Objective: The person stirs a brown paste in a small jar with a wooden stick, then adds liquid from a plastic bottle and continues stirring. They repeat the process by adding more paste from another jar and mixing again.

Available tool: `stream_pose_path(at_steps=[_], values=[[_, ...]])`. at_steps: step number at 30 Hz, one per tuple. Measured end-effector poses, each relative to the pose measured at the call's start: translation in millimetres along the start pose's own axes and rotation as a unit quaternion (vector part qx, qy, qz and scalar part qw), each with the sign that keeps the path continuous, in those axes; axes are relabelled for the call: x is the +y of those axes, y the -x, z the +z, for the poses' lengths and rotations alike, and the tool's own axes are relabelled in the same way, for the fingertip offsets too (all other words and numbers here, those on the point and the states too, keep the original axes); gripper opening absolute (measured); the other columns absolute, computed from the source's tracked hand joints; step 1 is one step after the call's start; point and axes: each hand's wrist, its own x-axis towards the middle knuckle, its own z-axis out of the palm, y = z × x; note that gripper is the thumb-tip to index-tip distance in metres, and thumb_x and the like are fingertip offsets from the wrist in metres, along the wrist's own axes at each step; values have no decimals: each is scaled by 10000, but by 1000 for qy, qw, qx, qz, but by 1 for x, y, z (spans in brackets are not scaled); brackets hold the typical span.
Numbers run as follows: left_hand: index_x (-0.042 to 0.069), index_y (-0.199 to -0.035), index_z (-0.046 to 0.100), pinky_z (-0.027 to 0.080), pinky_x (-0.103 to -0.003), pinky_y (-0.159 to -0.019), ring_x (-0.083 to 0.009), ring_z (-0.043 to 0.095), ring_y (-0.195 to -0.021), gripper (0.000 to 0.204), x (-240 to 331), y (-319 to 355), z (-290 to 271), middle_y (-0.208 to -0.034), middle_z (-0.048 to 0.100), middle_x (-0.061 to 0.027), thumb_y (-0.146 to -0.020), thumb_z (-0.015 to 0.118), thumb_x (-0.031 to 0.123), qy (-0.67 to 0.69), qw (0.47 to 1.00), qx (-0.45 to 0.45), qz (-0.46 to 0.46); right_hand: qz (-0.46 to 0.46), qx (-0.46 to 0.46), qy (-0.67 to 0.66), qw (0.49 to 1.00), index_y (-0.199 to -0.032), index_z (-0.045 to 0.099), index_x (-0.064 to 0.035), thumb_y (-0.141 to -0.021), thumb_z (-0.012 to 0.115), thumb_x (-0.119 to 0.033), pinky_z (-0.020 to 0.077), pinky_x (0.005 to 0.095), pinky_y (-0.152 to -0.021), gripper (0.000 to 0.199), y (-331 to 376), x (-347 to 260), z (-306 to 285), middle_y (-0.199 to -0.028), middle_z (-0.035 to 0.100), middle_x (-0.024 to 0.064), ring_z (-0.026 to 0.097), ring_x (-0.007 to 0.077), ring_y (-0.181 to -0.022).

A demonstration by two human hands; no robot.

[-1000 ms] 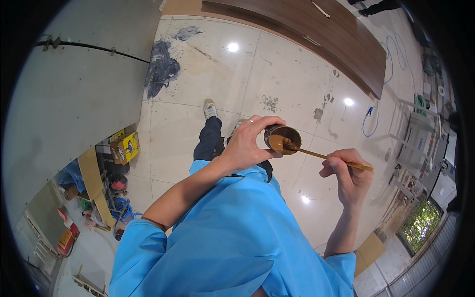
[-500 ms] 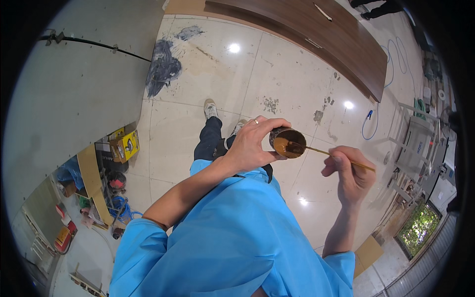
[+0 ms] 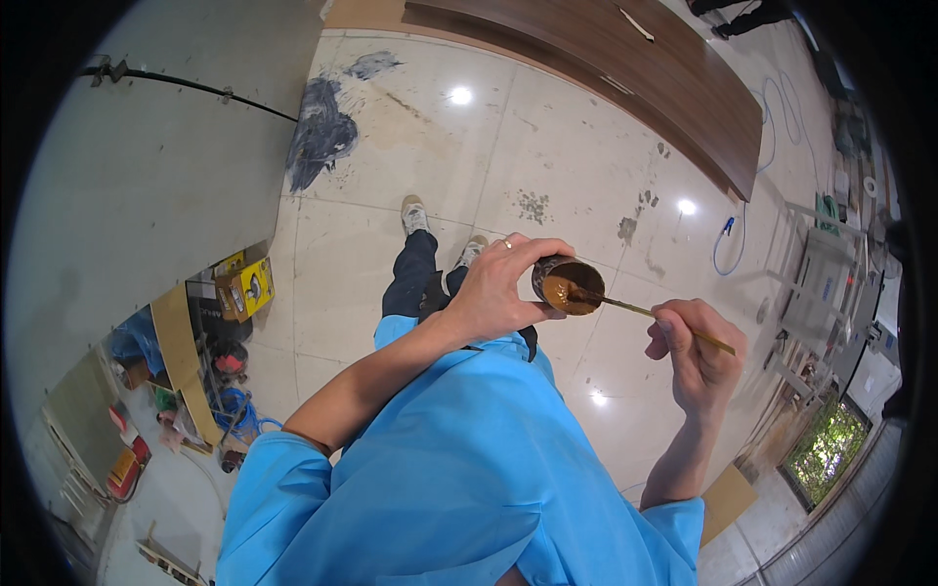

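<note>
Left grip [image 3: 489,293] is closing firmly around a small dark cup [image 3: 595,281], fingers curving over its far side and thumb bracing the near side, a ring [image 3: 507,244] showing on one finger! Right grip [image 3: 703,373] is pinching a thin yellowish-brown stick [image 3: 635,310] narrowly between thumb and fingers, its outer end poking out beyond the hand. And that cup is hanging in mid-air in front of the wearer's waist, tilting so that its mouth is facing the right hand. Inside, a brown paste [image 3: 557,289] is coating the bottom and wall, with the stick's dark, smeared end resting in it!

Moving outward, a bright blue garment [image 3: 449,469] is filling the lower middle, and below the cup dark trousers [image 3: 405,278] are leading down to a pale shoe [image 3: 414,215] standing on the tiled floor [image 3: 547,146]. Dark grey smears [image 3: 324,137] are spreading over the tiles at upper left, just beside a big grey panel [image 3: 156,195]. Over at the top, a long brown wooden board [image 3: 606,73] is stretching across; a blue hose [image 3: 718,259] is trailing near its right end. Yellow-sided, a box [image 3: 254,286] is sitting at left, well apart from both hands.
</note>
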Motion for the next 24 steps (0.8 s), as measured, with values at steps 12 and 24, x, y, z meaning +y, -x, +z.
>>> stream_pose_path(at_steps=[12, 24], values=[[137, -1347, 682, 528, -409, -1001, -265, 663, -1145, 692, 1, 4, -5, -1234, 739, -49, -716, 964, 171, -33, 999, 5, -7, -25, -39, -50, 998, -942, 751, 34, -989, 785, -86, 556, 264, -555, 133, -7, 1, 13, -804, 730, 100, 713, 160, -656], [100, -1338, 682, 528, -386, -970, -265, 662, -1110, 686, 0, 5, -9, -1231, 751, -56, -712, 959, 149, -32, 999, 18, 3, -25, -18, -38, 999, -958, 764, 24, -1005, 772, -95, 554, 262, -554, 128, -8, 4, 27, -803, 731, 89, 698, 139, -638]])
